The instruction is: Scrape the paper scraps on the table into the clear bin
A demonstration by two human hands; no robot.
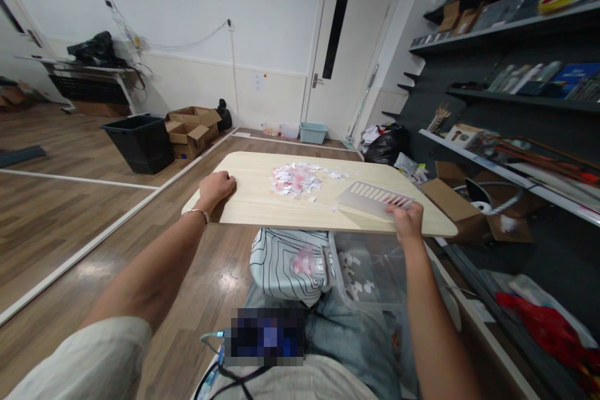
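A light wooden tabletop stands in front of me. My left hand rests as a loose fist on its near left edge, holding nothing. My right hand grips the near end of a flat grey slotted scraper that lies on the right side of the top. A heap of small pink and white paper scraps sits in the middle, left of the scraper. Below the near edge, on my lap, are a white line-patterned container and a clear plastic bin, both holding some scraps.
A black crate and open cardboard boxes stand on the wooden floor to the left. Dark shelving full of items lines the right wall. A cardboard box and black bag lie by it. A white door is behind.
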